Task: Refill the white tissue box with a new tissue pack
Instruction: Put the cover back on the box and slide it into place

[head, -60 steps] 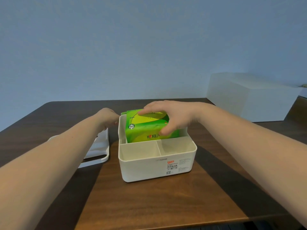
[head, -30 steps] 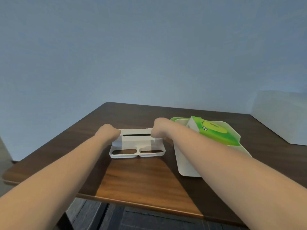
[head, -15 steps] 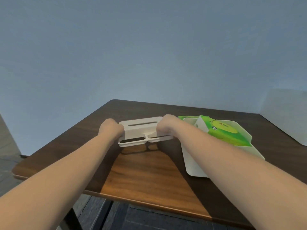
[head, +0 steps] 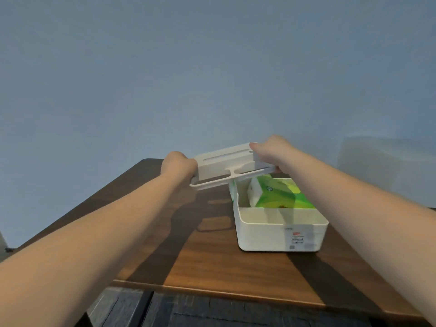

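Observation:
The white tissue box [head: 278, 234] stands open on the brown table, right of centre. A green tissue pack [head: 280, 194] lies inside its rear compartment, partly hidden by my right forearm. The white lid [head: 224, 166], with a long slot and two openings, hangs in the air above the table, its right end over the box's back left corner. My left hand [head: 178, 165] grips the lid's left end. My right hand [head: 271, 151] grips its right end.
A large white box [head: 387, 166] stands at the far right against the blue wall. The table's [head: 212, 263] front edge runs just below the tissue box, with dark floor beneath. Bare table lies to the left of the tissue box.
Both hands took the lid off the table at the left, lifted it and carried it rightward toward the box. The right hand had let go of the tissue pack before that.

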The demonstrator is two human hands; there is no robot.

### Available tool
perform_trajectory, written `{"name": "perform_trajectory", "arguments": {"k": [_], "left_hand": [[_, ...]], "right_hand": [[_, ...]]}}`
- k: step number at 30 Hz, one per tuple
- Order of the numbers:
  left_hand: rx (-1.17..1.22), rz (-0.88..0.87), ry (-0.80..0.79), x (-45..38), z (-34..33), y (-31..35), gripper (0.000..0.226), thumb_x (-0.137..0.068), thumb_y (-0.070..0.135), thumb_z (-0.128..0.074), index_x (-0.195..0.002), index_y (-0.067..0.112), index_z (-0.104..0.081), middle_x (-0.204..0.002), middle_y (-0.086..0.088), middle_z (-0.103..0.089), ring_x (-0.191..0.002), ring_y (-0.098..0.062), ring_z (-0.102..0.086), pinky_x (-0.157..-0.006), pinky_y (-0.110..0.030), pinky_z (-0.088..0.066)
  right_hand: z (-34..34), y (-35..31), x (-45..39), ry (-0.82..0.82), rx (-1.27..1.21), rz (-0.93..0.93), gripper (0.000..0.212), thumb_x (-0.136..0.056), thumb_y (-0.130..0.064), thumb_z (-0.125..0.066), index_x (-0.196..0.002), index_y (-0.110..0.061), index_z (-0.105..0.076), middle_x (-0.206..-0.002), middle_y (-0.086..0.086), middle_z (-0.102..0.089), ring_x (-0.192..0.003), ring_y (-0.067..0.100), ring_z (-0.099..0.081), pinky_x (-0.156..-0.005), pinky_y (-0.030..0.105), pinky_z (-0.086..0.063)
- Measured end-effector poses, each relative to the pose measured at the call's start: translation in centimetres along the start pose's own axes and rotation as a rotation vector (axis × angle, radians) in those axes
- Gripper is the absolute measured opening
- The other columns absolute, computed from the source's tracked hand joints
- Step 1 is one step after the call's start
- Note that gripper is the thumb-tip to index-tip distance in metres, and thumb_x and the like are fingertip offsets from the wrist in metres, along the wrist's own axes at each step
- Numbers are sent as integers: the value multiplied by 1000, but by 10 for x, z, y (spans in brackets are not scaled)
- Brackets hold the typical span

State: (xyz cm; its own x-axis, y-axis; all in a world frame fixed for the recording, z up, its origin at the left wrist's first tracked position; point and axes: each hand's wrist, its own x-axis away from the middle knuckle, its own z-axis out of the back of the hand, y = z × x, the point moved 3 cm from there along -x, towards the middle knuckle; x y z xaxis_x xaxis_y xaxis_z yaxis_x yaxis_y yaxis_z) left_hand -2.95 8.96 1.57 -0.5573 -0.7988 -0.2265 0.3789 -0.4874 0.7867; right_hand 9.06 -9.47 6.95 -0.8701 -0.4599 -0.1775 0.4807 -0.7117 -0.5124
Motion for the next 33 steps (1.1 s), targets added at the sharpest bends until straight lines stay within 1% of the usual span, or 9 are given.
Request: {"name": "perform_trajectory", "arguments": {"k": [5, 9, 15, 18, 21, 26, 27, 30, 33], "left_hand": [[35, -41, -68, 17, -34, 29, 14, -74, 7, -51, -61, 7, -54, -67, -13, -56, -66, -29, -48, -61, -28, -38], [28, -34, -129, 28, -57, 43, 26, -74, 7, -54, -50, 10, -47, -56, -8, -49, -63, -28, -46, -51, -26, -34], [130, 23, -141, 48, -84, 43, 17, -75, 5, -54, -59, 10, -49, -62, -7, -54, -60, -25, -49, -53, -26, -39], [186, 50, -114, 52, -92, 39, 6, -78, 9, -50, -72, 10, -50, -59, -4, -55, -60, -24, -50, -56, -28, -42], [179, 68, -91, 52, -97, 34, 3, -72, 12, -49, -70, 13, -49, -58, -6, -56, -61, -29, -51, -62, -33, -45], [209, 107, -111, 55, -106, 33, 4, -71, 9, -47, -68, 11, -45, -48, -8, -53, -49, -28, -45, -58, -33, -41], [219, 116, -106, 56, -107, 33, 4, -72, 8, -47, -74, 11, -48, -51, -8, -55, -48, -27, -46, -59, -32, -42], [278, 141, -114, 52, -111, 31, 40, -73, 4, -46, -110, 15, -55, -65, -6, -59, -47, -26, -51, -64, -32, -49], [289, 161, -163, 50, -115, 26, 56, -71, 1, -43, -123, 14, -61, -64, -5, -60, -42, -25, -50, -63, -31, -48]], "right_hand": [[23, 53, 7, -25, 48, -142, 22, -88, -23, -52, -95, -4, -60, -86, 18, -59, -58, 28, -53, -60, 27, -43], [30, 87, 11, -46, 36, -188, 24, -90, -21, -51, -97, 0, -61, -94, 20, -62, -74, 32, -58, -63, 30, -45], [24, 121, 22, -35, 13, -236, 25, -93, -30, -47, -91, -6, -52, -88, 11, -53, -81, 29, -51, -65, 29, -40], [15, 135, 20, -37, -84, -258, 22, -92, -24, -47, -83, -5, -53, -83, 12, -57, -76, 30, -54, -64, 30, -41], [4, 147, 14, -39, -150, -273, 20, -88, -14, -48, -69, -7, -51, -79, 15, -59, -67, 29, -53, -59, 30, -39], [-6, 156, 6, -7, -97, -256, 17, -86, -13, -47, -70, -9, -52, -69, 9, -56, -56, 25, -49, -48, 24, -35], [-7, 156, 5, -8, -85, -250, 16, -87, -14, -46, -74, -9, -53, -69, 8, -55, -57, 24, -49, -47, 25, -34], [-10, 155, 1, -47, -78, -247, 19, -89, -13, -44, -80, -7, -59, -80, 12, -62, -65, 28, -52, -53, 26, -37], [-14, 156, -2, -58, -63, -275, 21, -86, -10, -48, -88, -3, -67, -91, 17, -70, -71, 30, -58, -58, 27, -42]]}}
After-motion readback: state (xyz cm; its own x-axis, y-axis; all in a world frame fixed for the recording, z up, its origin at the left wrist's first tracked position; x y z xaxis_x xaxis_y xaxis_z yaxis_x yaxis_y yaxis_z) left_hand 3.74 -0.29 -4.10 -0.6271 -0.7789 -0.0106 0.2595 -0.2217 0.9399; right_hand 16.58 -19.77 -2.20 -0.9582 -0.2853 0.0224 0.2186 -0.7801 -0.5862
